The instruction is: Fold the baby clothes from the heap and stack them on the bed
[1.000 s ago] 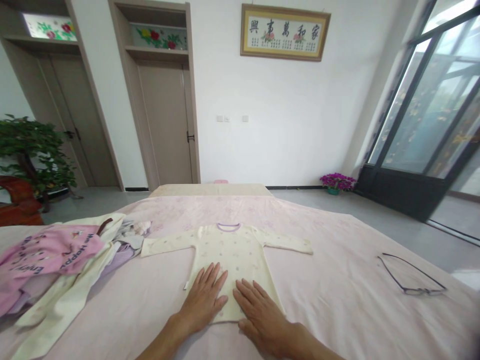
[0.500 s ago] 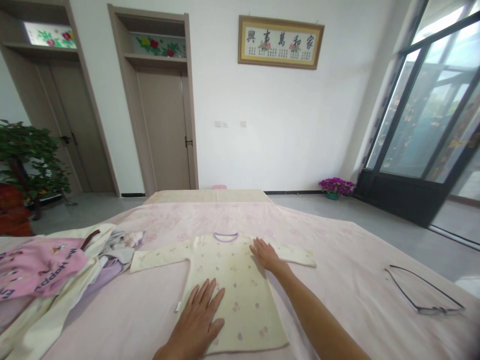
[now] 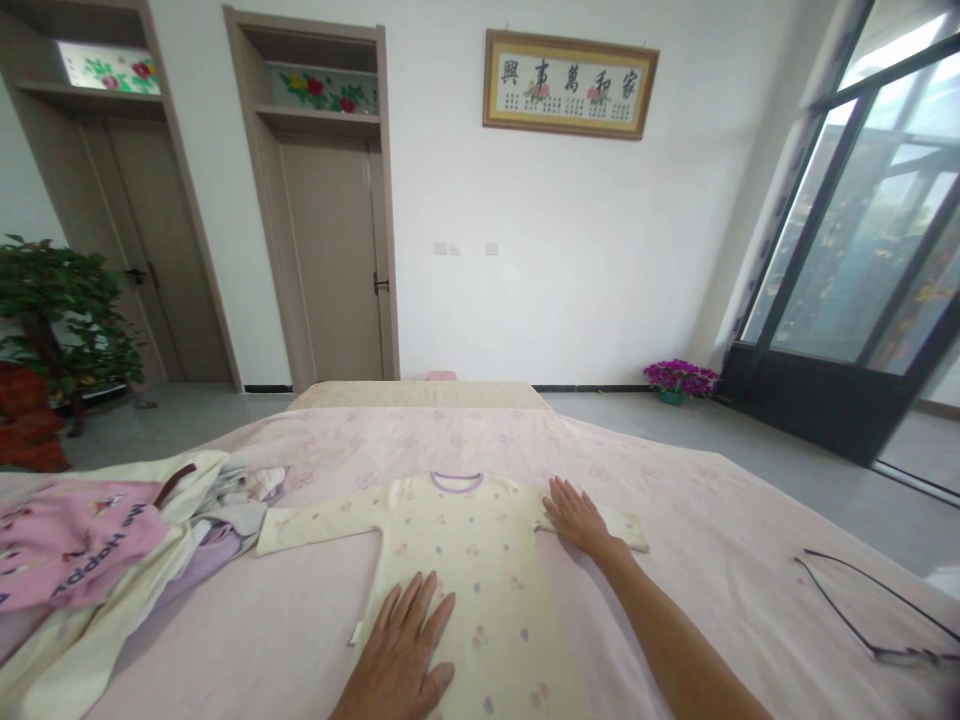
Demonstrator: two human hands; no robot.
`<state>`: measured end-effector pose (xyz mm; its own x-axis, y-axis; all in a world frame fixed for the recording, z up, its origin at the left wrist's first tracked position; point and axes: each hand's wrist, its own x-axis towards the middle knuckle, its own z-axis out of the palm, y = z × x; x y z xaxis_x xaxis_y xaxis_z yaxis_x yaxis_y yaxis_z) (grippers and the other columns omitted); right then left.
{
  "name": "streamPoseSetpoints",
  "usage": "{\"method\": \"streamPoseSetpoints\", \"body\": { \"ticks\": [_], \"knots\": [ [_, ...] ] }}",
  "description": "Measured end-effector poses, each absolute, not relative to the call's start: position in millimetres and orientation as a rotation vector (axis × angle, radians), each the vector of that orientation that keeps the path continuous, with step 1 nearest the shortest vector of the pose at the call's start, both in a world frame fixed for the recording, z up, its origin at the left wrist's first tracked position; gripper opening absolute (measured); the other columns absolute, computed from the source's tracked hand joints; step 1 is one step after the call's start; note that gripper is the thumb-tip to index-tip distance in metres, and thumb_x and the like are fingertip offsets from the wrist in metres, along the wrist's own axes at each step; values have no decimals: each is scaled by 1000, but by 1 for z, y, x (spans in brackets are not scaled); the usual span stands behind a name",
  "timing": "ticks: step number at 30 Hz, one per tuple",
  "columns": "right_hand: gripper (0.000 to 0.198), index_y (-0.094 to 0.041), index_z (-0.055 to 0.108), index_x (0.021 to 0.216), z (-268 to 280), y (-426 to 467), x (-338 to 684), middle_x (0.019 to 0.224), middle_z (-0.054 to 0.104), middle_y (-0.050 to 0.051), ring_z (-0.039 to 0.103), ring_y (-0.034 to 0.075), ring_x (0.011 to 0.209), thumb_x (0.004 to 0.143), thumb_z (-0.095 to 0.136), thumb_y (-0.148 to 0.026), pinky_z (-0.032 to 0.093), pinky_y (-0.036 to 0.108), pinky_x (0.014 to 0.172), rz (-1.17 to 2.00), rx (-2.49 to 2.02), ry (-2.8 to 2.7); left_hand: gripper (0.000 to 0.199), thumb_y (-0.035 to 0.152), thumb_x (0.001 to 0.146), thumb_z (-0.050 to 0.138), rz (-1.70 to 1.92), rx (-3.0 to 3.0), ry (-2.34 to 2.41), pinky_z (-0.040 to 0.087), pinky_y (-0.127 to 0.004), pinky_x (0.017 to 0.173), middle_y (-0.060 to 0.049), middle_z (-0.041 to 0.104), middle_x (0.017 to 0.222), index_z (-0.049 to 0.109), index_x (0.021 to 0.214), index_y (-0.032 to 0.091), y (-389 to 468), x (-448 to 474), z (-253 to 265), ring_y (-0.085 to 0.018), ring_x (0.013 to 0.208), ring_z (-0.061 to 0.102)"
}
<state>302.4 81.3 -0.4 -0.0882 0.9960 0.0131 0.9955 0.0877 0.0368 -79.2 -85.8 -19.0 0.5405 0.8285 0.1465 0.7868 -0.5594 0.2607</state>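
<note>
A pale yellow long-sleeved child's top (image 3: 480,570) with small printed motifs and a lilac neckband lies spread flat, its neck pointing away from me. My left hand (image 3: 409,640) rests palm down on the lower left of its body, fingers spread. On the sleeve at the right, close to the shoulder, my right hand (image 3: 576,512) lies flat with its fingers stretched out. The left sleeve reaches out straight to the side. A small white tag shows at the left side seam. The bottom hem is out of the frame.
A pink flowered sheet (image 3: 675,560) covers the surface under the top. Heaped clothes, with a pink printed garment (image 3: 82,540) among them, lie at the left. Eyeglasses (image 3: 877,610) rest at the right. Beyond are a potted plant (image 3: 60,310), doors and purple flowers (image 3: 679,378).
My right hand has slid outward to the right, from the top's shoulder onto the sleeve. My left hand stays at the lower left of the body. The view has shifted slightly.
</note>
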Motion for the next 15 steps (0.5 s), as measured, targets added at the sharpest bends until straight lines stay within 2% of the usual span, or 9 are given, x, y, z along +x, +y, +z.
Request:
{"method": "streamPoseSetpoints", "body": {
  "ticks": [2, 3, 6, 8, 11, 15],
  "knots": [
    [53, -24, 35, 149, -6, 73, 316, 159, 20, 6, 15, 23, 147, 98, 23, -31, 17, 47, 116, 60, 2023, 2346, 61, 52, 93, 46, 418, 2556, 1346, 20, -61, 116, -3, 21, 158, 29, 150, 37, -87, -80, -14, -33, 145, 20],
    [52, -24, 38, 147, -11, 68, 326, 159, 20, 7, 15, 25, 147, 98, 22, -30, 16, 50, 116, 133, 2046, 2311, 58, 53, 93, 45, 469, 2495, 1338, 22, -59, 117, -3, 28, 156, 35, 148, 37, -86, -82, -10, -31, 144, 25],
    [53, -25, 40, 147, -27, 56, 364, 159, 22, 8, 17, 28, 146, 96, 23, -26, 19, 54, 114, 317, 2121, 2200, 48, 53, 97, 33, 760, 2131, 1418, 40, -45, 111, -4, 55, 140, 55, 134, 31, -74, -94, 2, -24, 131, 49],
    [53, -29, 42, 145, -37, 51, 384, 158, 24, 6, 19, 30, 145, 95, 24, -24, 19, 58, 112, 417, 2130, 2166, 51, 50, 99, 26, 975, 1891, 1519, 46, -37, 104, -6, 64, 129, 62, 125, 24, -54, -107, 11, -21, 122, 58],
    [53, -32, 46, 142, -47, 50, 395, 157, 27, 6, 22, 32, 144, 95, 25, -23, 20, 61, 110, 531, 2135, 2165, 53, 47, 98, 26, 1090, 1860, 1637, 42, -37, 108, -5, 63, 130, 61, 125, 20, -9, -124, 18, -20, 125, 55],
    [53, -32, 48, 141, -50, 52, 394, 156, 30, 6, 25, 31, 143, 94, 26, -24, 22, 59, 110, 584, 2137, 2189, 55, 45, 99, 25, 752, 2199, 1701, 27, -39, 117, -9, 44, 149, 47, 140, 17, 51, -131, 12, -20, 141, 34]
  ]
}}
